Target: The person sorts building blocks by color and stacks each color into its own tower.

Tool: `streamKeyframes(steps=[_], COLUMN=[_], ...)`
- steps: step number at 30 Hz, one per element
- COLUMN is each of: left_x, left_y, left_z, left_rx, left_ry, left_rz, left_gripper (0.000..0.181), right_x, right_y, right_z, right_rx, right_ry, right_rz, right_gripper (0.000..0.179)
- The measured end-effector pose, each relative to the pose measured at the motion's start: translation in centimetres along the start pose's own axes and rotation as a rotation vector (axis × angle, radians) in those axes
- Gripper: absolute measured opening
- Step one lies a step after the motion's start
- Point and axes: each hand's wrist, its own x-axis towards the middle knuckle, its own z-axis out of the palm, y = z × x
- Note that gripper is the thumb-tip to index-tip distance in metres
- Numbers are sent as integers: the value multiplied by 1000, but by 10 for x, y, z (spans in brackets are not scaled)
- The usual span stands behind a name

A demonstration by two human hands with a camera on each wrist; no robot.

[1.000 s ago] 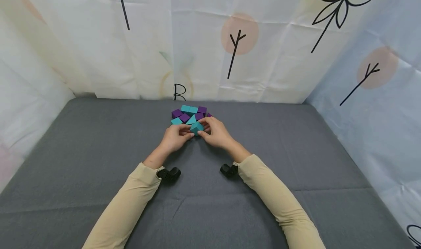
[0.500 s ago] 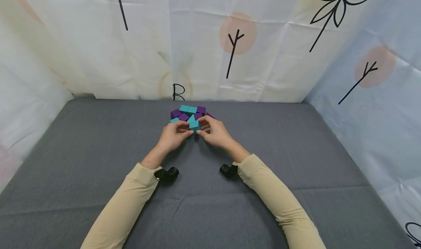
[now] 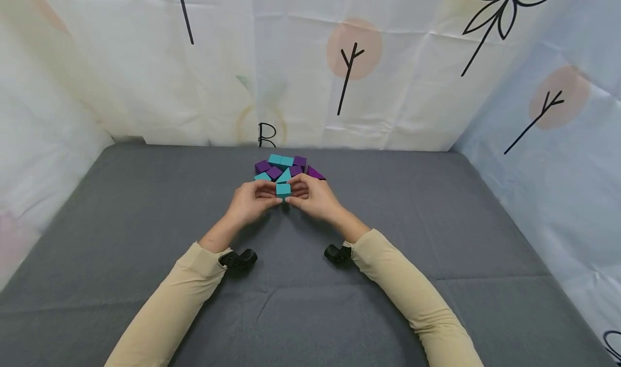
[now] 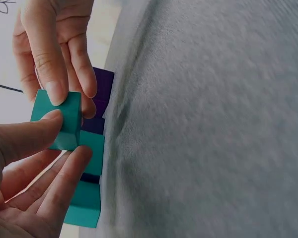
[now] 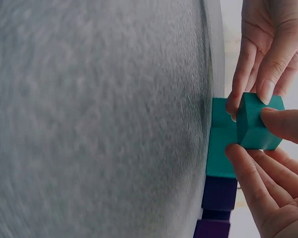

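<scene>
A teal cube (image 3: 283, 189) is pinched from both sides at the near edge of a group of blocks. My left hand (image 3: 248, 202) holds it with thumb and fingertips. Opposite, the right hand (image 3: 316, 196) grips it the same way. Up close in the left wrist view, both thumbs lie on one face of the cube (image 4: 69, 134). In the right wrist view, the cube (image 5: 253, 124) is raised off the cloth, with teal and purple blocks behind it. Right behind the fingers lies a teal triangular block (image 3: 284, 176).
Purple blocks (image 3: 262, 166) and teal blocks (image 3: 281, 160) lie together behind the hands. A purple triangular block (image 3: 316, 173) sits at the group's right end. Grey cloth (image 3: 436, 210) covers the table, which ends at a printed curtain (image 3: 301, 97).
Both hands have turned the teal cube so that a flat face now points toward me. They have shifted slightly left, uncovering more of the purple triangular block.
</scene>
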Motion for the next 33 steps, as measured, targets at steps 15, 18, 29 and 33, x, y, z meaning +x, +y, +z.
streamKeyframes(steps=[15,18,29,33], left_x=[-20,-23,-33,-36], left_y=[-14,-17,-28,-33], left_z=[-24,-29,-48,-53], left_rx=[40,40,87,74], left_ry=[-21,-23,-14,-22], left_rz=[-4,-10,-35,-53], left_gripper=[36,36,37,38], right_x=[3,5,14,15], right_y=[-19,-23,-35,-40], right_z=[24,30,52,57], right_rx=[-2,6,-25,-40], right_ry=[-50,-59,-77,-84], right_rz=[17,23,35,21], right_gripper=[33,32,31,29])
